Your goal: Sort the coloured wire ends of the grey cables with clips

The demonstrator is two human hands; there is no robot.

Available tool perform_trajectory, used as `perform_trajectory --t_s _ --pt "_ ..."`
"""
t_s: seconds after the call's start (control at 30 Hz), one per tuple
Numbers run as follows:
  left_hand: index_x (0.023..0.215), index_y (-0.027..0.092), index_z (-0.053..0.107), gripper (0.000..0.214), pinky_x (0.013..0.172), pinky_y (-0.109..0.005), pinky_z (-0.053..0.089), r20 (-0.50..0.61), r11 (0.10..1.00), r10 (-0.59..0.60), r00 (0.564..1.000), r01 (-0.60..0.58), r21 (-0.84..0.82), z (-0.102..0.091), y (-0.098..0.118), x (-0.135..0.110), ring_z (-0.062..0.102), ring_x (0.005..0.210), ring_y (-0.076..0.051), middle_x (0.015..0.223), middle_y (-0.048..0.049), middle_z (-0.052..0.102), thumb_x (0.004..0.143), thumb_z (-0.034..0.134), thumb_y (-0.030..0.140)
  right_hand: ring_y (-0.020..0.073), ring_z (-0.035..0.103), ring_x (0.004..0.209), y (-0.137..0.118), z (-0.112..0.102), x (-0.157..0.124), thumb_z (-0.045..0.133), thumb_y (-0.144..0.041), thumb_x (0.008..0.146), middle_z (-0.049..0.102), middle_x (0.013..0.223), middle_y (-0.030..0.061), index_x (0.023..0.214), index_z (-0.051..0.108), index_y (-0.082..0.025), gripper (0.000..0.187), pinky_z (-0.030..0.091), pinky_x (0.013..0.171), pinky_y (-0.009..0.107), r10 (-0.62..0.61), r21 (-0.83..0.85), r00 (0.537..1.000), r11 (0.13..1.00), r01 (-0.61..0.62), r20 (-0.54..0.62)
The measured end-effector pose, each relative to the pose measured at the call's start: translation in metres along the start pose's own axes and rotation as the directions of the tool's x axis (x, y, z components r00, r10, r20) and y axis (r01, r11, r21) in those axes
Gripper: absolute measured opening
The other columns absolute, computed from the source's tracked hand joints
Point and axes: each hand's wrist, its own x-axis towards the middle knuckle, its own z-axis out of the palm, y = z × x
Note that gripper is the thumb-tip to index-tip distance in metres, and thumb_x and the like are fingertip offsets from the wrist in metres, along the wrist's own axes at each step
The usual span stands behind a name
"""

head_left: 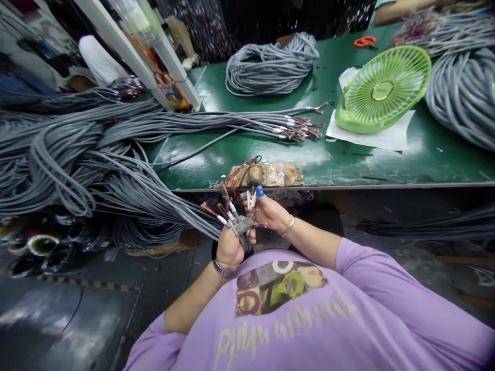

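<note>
My left hand (231, 246) is closed around several grey cables (193, 210), just in front of the bench edge. White sleeves and stripped coloured wire ends (221, 208) stick up past the fingers. A grey wrap (243, 225) lies over a finger of this hand. Close beside it, my right hand (271, 212) pinches a small pink, clip-like tool (251, 200) near the wire ends. A blue cover (260, 191) sits on one of its fingertips. Whether the tool touches a wire is too small to tell.
A taped wooden block (266, 175) sits at the green bench's (309, 154) front edge. Grey cables (62, 139) pile up left. Behind are a cable coil (270, 64), a green fan (382, 90) and orange scissors (364, 41). Another person's arm (398, 11) shows at the far right.
</note>
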Motion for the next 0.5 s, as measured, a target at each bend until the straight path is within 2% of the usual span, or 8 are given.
perform_trajectory --t_s 0.2,0.4,0.5 --pt "0.064 0.015 0.059 0.025 0.037 -0.018 0.041 -0.029 0.999 -0.010 1.000 0.011 0.042 0.000 -0.003 0.001 0.051 0.038 -0.008 0.045 0.0019 0.057 0.057 0.076 0.031 0.0100 0.052 0.054 0.004 0.000 0.005 0.062 -0.058 0.080 0.063 0.064 0.0015 0.075 0.063 -0.015 0.044 0.043 0.052 0.022 -0.071 0.029 0.997 0.997 0.072 -0.036" --pt "0.064 0.015 0.058 0.023 0.038 -0.018 0.042 -0.015 0.999 0.011 1.000 -0.010 0.043 -0.003 -0.004 -0.007 0.050 0.038 -0.008 0.046 0.0026 0.057 0.060 0.075 0.031 0.0107 0.054 0.058 0.002 -0.003 -0.002 0.049 -0.065 0.084 0.064 0.072 0.0024 0.084 0.065 -0.017 0.051 0.043 0.055 0.023 -0.025 0.022 1.000 0.999 0.024 0.009" --pt "0.066 0.015 0.060 0.024 0.038 -0.018 0.042 -0.027 0.999 0.023 0.999 -0.022 0.049 -0.003 -0.003 -0.012 0.050 0.038 -0.008 0.046 0.0024 0.058 0.061 0.075 0.033 0.0114 0.056 0.062 -0.002 -0.003 -0.006 0.048 -0.057 0.089 0.065 0.077 0.0037 0.085 0.066 -0.016 0.045 0.044 0.057 0.023 0.003 -0.001 0.999 1.000 -0.003 0.033"
